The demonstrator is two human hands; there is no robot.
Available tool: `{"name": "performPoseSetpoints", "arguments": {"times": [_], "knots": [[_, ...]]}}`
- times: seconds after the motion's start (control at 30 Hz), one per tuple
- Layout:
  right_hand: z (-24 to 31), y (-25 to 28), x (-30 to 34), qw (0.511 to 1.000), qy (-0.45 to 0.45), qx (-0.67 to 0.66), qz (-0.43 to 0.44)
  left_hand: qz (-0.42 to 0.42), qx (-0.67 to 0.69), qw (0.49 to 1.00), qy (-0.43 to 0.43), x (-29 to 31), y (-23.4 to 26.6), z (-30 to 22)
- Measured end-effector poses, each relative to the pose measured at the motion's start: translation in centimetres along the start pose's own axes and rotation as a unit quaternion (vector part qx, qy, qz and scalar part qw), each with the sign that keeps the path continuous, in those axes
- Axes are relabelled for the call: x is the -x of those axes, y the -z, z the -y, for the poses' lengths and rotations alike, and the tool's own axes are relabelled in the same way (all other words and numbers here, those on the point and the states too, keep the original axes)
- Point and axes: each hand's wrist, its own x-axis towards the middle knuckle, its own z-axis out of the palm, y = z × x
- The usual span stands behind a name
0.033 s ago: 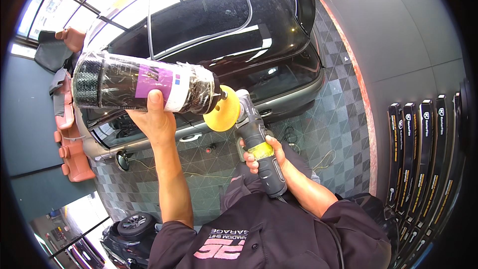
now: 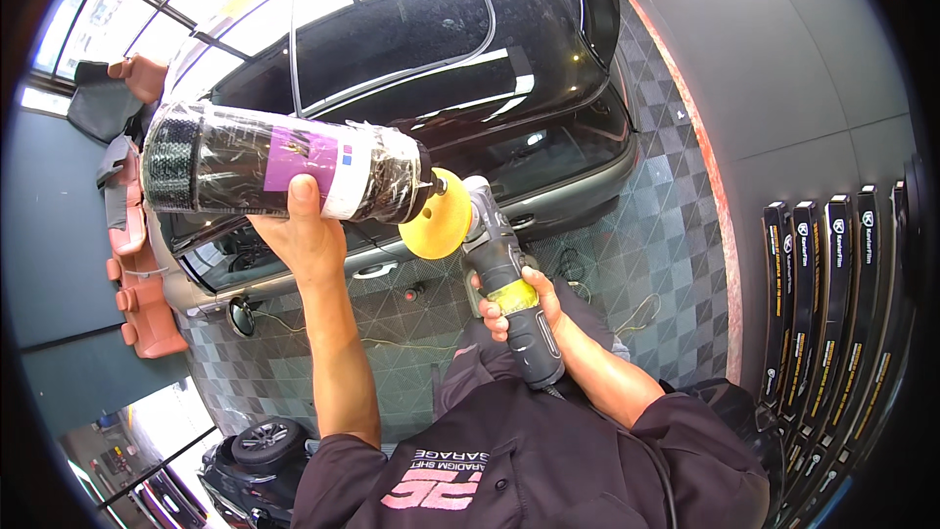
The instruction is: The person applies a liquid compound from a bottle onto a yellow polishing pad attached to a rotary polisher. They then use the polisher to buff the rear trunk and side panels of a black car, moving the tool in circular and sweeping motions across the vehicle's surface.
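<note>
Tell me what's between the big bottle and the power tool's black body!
In the head view, the tool's round yellow pad sits between the bottle and the black body.

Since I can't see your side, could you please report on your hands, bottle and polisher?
Left hand gripping bottle, tipped sideways. Right hand gripping polisher. Nozzle at yellow pad, contact unclear. Dark car beyond.

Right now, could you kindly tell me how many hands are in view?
2: the left hand, left of centre, holding the dark bottle; the right hand, just right of centre, gripping the polisher.
</note>
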Motion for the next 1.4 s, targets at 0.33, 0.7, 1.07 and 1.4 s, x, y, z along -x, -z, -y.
{"name": "performPoseSetpoints", "arguments": {"times": [0.33,0.7,1.07,1.4], "knots": [[-0.3,-0.1,-0.1,1.000,0.001,-0.008,-0.009,0.004,0.008,1.000,0.008,-0.4,0.5,0.7],[-0.2,-0.2,-0.3,1.000,-0.009,-0.018,0.006,0.000,0.004,1.000,-0.005,-0.9,1.4,0.3],[-0.1,-0.2,-0.4,0.999,-0.012,-0.022,0.023,-0.033,-0.014,0.999,-0.009,-0.5,4.2,0.1],[-0.4,-0.1,-0.5,0.999,-0.006,-0.033,0.018,-0.050,-0.040,0.998,0.011,1.5,5.5,-1.0]]}}
